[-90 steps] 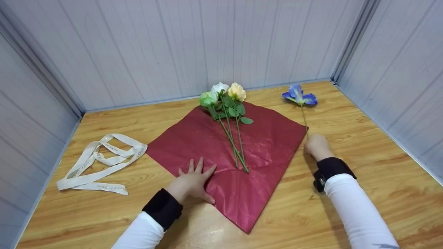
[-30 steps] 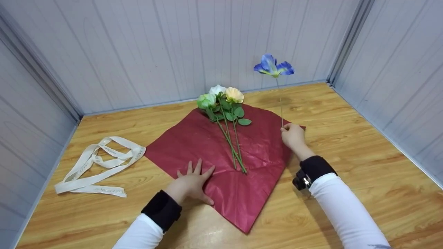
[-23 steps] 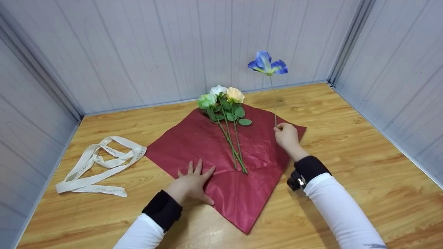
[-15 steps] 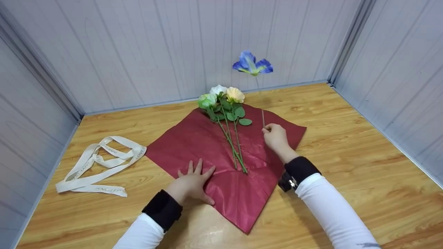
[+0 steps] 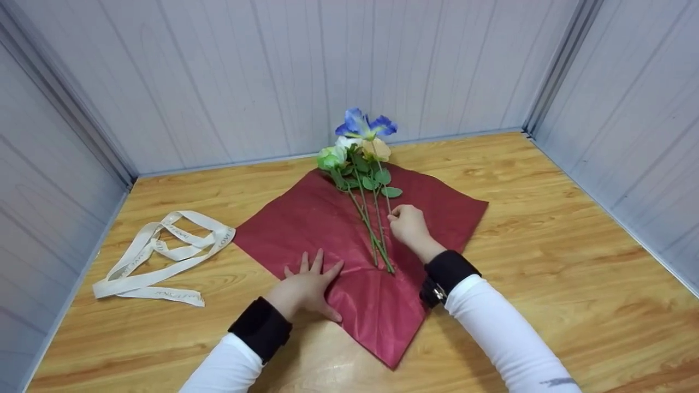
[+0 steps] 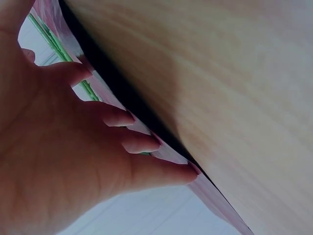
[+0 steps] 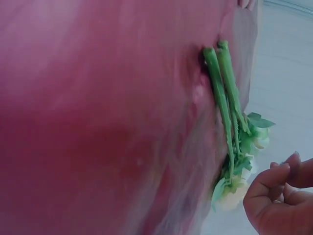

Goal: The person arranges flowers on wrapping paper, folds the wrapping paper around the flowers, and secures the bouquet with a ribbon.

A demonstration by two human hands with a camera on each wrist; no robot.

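My right hand (image 5: 409, 225) pinches the thin stem of a blue iris (image 5: 365, 125) near its lower end. The iris bloom is in front of a white rose and a peach rose (image 5: 382, 150), partly hiding both. Left of them is a green-white rose (image 5: 331, 158); the crossed stems of these flowers (image 7: 225, 98) lie on a dark red wrapping sheet (image 5: 295, 218). Spread over the sheet's lower left edge, my left hand (image 5: 308, 289) rests with its fingers apart. In the left wrist view its fingertips touch the sheet.
A loose cream ribbon with printed letters (image 5: 147, 285) lies left of the sheet on the wooden table (image 5: 546, 245). Grey panel walls (image 5: 218, 82) stand at the back and on both sides.
My right hand has lifted the blue iris off the table at the right and carried it left, then lowered its bloom over the roses. My left hand has stayed on the sheet.
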